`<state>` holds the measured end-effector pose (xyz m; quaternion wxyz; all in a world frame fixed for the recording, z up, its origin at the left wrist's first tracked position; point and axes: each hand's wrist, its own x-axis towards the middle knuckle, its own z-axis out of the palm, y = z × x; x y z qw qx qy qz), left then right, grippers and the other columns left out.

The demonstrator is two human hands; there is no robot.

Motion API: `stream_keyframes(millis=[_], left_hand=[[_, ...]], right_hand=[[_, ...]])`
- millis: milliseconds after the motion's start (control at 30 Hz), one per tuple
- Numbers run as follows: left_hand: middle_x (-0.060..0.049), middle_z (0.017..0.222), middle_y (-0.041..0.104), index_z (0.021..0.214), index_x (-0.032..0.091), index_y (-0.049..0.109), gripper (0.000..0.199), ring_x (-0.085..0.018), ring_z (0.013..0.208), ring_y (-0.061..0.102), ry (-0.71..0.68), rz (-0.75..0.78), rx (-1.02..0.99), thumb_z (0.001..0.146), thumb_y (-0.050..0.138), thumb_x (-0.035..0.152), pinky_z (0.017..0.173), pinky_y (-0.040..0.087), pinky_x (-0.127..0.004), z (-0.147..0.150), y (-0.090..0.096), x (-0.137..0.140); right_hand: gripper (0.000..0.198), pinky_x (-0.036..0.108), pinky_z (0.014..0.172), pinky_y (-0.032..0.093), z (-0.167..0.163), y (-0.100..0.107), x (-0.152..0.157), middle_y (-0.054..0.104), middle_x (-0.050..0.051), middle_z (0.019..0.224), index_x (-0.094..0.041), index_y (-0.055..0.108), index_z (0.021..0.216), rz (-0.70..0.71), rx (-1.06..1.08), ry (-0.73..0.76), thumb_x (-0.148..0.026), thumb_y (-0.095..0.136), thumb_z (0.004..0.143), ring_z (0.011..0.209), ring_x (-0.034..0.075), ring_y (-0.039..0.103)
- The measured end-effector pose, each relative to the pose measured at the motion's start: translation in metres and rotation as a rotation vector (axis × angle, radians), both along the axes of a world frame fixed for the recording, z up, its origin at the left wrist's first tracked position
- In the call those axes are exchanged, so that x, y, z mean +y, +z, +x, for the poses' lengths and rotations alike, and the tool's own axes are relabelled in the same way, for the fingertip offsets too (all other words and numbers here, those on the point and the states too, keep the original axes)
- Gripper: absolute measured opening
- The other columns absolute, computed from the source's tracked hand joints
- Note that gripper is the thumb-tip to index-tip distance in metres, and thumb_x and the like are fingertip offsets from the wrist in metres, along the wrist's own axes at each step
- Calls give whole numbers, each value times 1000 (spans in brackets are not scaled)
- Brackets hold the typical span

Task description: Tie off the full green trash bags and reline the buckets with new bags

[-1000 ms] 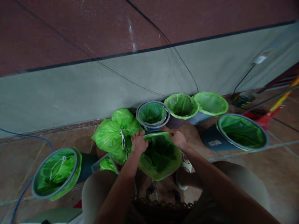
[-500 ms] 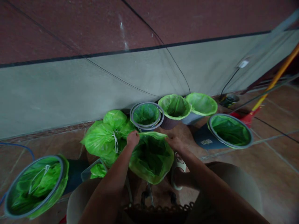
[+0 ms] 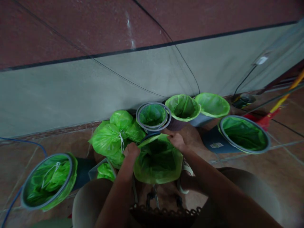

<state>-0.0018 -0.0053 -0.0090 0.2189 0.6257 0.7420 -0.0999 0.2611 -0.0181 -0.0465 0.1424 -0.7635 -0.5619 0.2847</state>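
Note:
Between my knees stands a bin lined with a green trash bag (image 3: 158, 169), its mouth facing up and the bag folded over the rim. My left hand (image 3: 131, 151) is closed on the bag's edge at the left. At the far right side of the mouth, my right hand (image 3: 176, 139) pinches the same edge. The bin itself is hidden under the bag. Just left of my left hand lie tied, full green bags (image 3: 108, 139) with a white string. Behind the mouth stands a lined bin with a loose double grey ring (image 3: 154, 129).
Two more lined bins (image 3: 182, 107) stand by the wall. A blue lined bin (image 3: 244, 134) leans at right, near a red dustpan (image 3: 263, 120) with a yellow handle. At left are another lined bin (image 3: 71, 169) and a clear box (image 3: 93, 172) of green bags. A blue hose (image 3: 44, 148) crosses the floor.
The whole view has shifted, so the surroundings sit further right. My left hand has moved left and down relative to the bag mouth, drawing its edge outward; my right hand still grips the edge.

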Motion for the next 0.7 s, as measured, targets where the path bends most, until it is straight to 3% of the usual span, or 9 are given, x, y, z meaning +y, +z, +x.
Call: stream_keyframes(millis=[133, 300, 467, 700], left_hand=[[-16, 135, 57, 135, 19, 51, 56, -33, 124, 53, -154, 111, -88, 80, 60, 29, 96, 45, -47, 26, 5, 1], [-10, 113, 69, 113, 21, 66, 30, -23, 107, 63, -278, 160, -128, 90, 49, 29, 95, 44, -36, 47, -12, 11], [-8, 98, 73, 100, 18, 72, 29, -18, 89, 66, -175, 125, -230, 93, 45, 25, 80, 46, -27, 36, -26, 22], [-4, 77, 71, 82, 15, 74, 26, -15, 73, 62, -57, 55, -431, 86, 50, 24, 67, 43, -24, 23, -36, 46]], right_hand=[[27, 25, 76, 48, -9, 8, 9, 74, 11, 92, -16, 76, 97, -56, -86, 115, -29, 55, 88, 88, 23, 69], [25, 25, 75, 48, -8, 6, 8, 74, 9, 93, -17, 75, 101, 0, -29, 52, -30, 58, 87, 88, 22, 69], [20, 24, 76, 48, 1, -9, 6, 75, 6, 92, -18, 76, 91, 92, 61, -46, -26, 59, 84, 85, 19, 68], [25, 24, 74, 48, 6, -24, 23, 75, 4, 87, -20, 77, 88, 89, 77, 11, -34, 57, 86, 81, 19, 69]])
